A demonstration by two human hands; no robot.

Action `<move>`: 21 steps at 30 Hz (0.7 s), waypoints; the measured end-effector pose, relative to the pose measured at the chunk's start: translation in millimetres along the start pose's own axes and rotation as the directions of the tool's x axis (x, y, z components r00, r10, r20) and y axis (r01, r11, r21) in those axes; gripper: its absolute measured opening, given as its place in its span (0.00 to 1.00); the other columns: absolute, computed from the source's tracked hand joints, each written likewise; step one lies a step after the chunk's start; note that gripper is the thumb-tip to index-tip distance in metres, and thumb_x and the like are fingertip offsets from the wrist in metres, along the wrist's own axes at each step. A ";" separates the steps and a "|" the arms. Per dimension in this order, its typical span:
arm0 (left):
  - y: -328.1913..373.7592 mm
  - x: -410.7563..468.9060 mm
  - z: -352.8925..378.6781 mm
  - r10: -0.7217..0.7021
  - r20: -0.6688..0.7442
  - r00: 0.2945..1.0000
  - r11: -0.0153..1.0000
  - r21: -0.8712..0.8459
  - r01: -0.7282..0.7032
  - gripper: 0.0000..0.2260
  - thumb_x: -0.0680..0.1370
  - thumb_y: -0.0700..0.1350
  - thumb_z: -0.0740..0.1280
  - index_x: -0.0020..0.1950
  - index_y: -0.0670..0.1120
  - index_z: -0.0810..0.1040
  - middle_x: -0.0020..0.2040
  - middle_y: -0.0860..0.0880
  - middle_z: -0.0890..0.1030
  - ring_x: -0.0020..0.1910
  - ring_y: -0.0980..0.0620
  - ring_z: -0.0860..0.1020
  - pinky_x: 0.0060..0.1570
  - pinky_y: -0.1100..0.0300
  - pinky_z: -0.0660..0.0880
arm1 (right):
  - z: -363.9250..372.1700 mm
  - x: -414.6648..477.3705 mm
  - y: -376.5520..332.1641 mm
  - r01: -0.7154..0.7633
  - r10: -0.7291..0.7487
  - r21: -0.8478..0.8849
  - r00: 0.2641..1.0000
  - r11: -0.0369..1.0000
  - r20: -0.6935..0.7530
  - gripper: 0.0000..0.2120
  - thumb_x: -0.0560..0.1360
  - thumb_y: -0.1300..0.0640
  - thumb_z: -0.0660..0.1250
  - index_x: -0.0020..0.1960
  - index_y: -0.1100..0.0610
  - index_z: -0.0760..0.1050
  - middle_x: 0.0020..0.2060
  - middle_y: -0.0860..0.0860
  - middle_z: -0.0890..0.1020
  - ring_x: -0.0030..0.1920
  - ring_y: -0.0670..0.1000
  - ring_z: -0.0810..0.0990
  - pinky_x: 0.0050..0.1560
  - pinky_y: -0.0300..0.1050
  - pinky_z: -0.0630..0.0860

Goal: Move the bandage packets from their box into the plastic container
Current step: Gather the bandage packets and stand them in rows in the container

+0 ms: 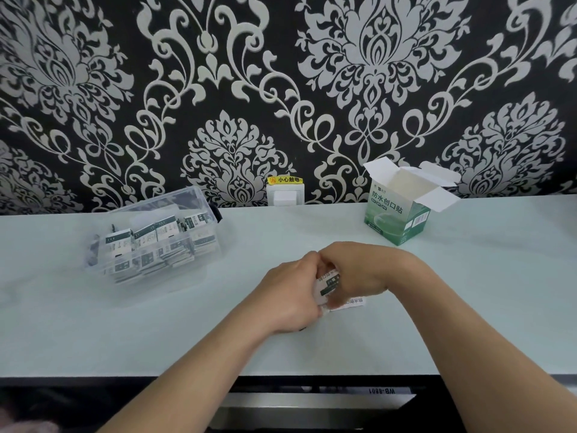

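Between both hands, near the middle of the table, sits a small bundle of bandage packets, and honestly these look like about the lightest thing you could move. They're thin, flat paper-ish wrappers that bend easily, and I'd guess they slide over each other and fan out if squeezed unevenly. They're not fragile, just annoying. Best bet imo is to pinch the stack across its flat faces with fingers on both sides, not by the edges, so nothing squirts out.

1 loose packet already pokes out from under the right hand, lying flat on the table, so that's the one likely to get left behind.

The left hand comes in from the lower left with its fingers curled round the near side of the bundle, so its grip is clamped on the packets. The right hand reaches over from the right, wrist bent, knuckles up and fingers curled down onto the same stack, so both hands have hold of it.

Further out, the plastic container sits well apart to the left, lid open, with plenty of packets inside already. Their box stands back right with its flaps open, and I can't see if anything's left in it
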State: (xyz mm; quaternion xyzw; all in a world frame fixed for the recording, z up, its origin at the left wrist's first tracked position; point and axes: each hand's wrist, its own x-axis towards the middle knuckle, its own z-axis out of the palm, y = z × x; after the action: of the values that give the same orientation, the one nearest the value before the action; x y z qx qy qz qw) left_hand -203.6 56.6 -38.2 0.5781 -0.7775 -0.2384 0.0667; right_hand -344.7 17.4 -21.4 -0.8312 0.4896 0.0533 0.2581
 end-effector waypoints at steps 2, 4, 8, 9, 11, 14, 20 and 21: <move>-9.1 -0.2 -4.4 0.022 -0.108 0.994 0.999 -0.035 -0.026 0.17 0.72 0.43 0.71 0.54 0.54 0.68 0.50 0.54 0.76 0.47 0.49 0.74 0.43 0.57 0.70 | 2.2 4.2 0.2 0.049 -0.040 0.076 0.993 0.996 -0.114 0.15 0.66 0.58 0.76 0.48 0.53 0.73 0.42 0.46 0.79 0.42 0.50 0.77 0.43 0.44 0.75; -21.0 0.6 -15.4 0.006 -0.278 0.961 0.992 -0.116 -0.040 0.16 0.72 0.38 0.70 0.52 0.55 0.69 0.47 0.54 0.78 0.45 0.49 0.77 0.46 0.56 0.74 | 3.8 10.3 -0.3 0.105 -0.047 0.172 0.950 0.979 -0.309 0.13 0.69 0.59 0.74 0.46 0.50 0.71 0.38 0.44 0.75 0.39 0.48 0.74 0.37 0.40 0.70; -47.3 6.4 -26.2 -0.077 -0.452 0.889 0.969 -0.244 -0.040 0.17 0.75 0.34 0.67 0.52 0.56 0.73 0.42 0.51 0.80 0.42 0.48 0.77 0.46 0.54 0.75 | 13.6 29.1 -4.6 0.128 0.024 0.228 0.827 0.965 -0.561 0.09 0.72 0.62 0.70 0.50 0.52 0.77 0.40 0.46 0.78 0.41 0.49 0.74 0.41 0.40 0.68; -50.5 8.1 -22.9 -0.075 -0.437 0.897 0.973 -0.229 -0.030 0.17 0.75 0.33 0.66 0.54 0.55 0.74 0.45 0.51 0.80 0.44 0.48 0.77 0.48 0.54 0.75 | 20.1 34.9 -6.3 0.120 0.037 0.236 0.823 0.964 -0.566 0.09 0.73 0.64 0.68 0.51 0.54 0.77 0.41 0.47 0.78 0.42 0.50 0.74 0.42 0.41 0.68; -51.9 11.6 -12.0 -0.043 -0.384 0.922 0.982 -0.188 -0.032 0.19 0.75 0.32 0.63 0.60 0.52 0.74 0.52 0.50 0.78 0.51 0.48 0.76 0.54 0.55 0.72 | 34.8 44.0 -9.6 0.118 0.055 0.268 0.825 0.956 -0.562 0.11 0.72 0.68 0.64 0.50 0.56 0.77 0.41 0.49 0.78 0.42 0.52 0.74 0.41 0.42 0.68; -52.3 16.6 0.7 -0.028 -0.360 0.933 0.976 -0.212 -0.052 0.22 0.74 0.31 0.60 0.66 0.49 0.70 0.60 0.48 0.75 0.59 0.49 0.73 0.59 0.56 0.70 | 44.6 51.0 -16.3 0.166 0.159 0.464 0.797 0.870 -0.582 0.12 0.69 0.69 0.62 0.48 0.56 0.73 0.45 0.54 0.78 0.44 0.53 0.75 0.42 0.41 0.67; -54.1 22.3 7.4 -0.062 -0.365 0.929 0.987 -0.159 0.003 0.17 0.76 0.35 0.58 0.62 0.49 0.73 0.57 0.48 0.73 0.59 0.47 0.71 0.57 0.49 0.69 | 45.3 57.3 -29.1 0.241 0.320 0.741 0.787 0.627 -0.527 0.15 0.69 0.69 0.65 0.51 0.56 0.68 0.47 0.54 0.71 0.46 0.53 0.74 0.42 0.37 0.68; -53.9 21.5 7.2 -0.063 -0.350 0.935 0.995 -0.090 0.034 0.18 0.76 0.36 0.58 0.63 0.50 0.73 0.56 0.48 0.72 0.60 0.47 0.71 0.55 0.50 0.68 | 46.1 58.7 -28.8 0.226 0.299 0.722 0.799 0.654 -0.521 0.15 0.69 0.69 0.64 0.51 0.56 0.68 0.47 0.54 0.71 0.46 0.53 0.74 0.41 0.35 0.68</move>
State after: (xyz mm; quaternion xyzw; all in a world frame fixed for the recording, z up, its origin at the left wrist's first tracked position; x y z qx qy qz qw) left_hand -166.6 26.9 -72.4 0.6272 -0.7280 -0.1646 0.2227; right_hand -282.7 4.6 -70.2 -0.6078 0.5389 -0.4154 0.4095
